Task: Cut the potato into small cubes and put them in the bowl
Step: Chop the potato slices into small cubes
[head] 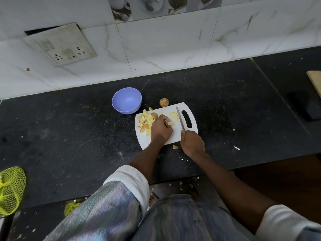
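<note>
Yellow potato cubes [145,121] lie just beside left hand [160,129].

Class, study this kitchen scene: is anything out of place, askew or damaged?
One potato piece lies on the black counter, off the near edge of the cutting board. On the wall, the switch plate sits crooked, leaving a dark gap at its top edge.

Shimmery silver-lilac sleeve [111,204] — white ribbed cuff [132,181] rolled back — blue denim below.
</note>
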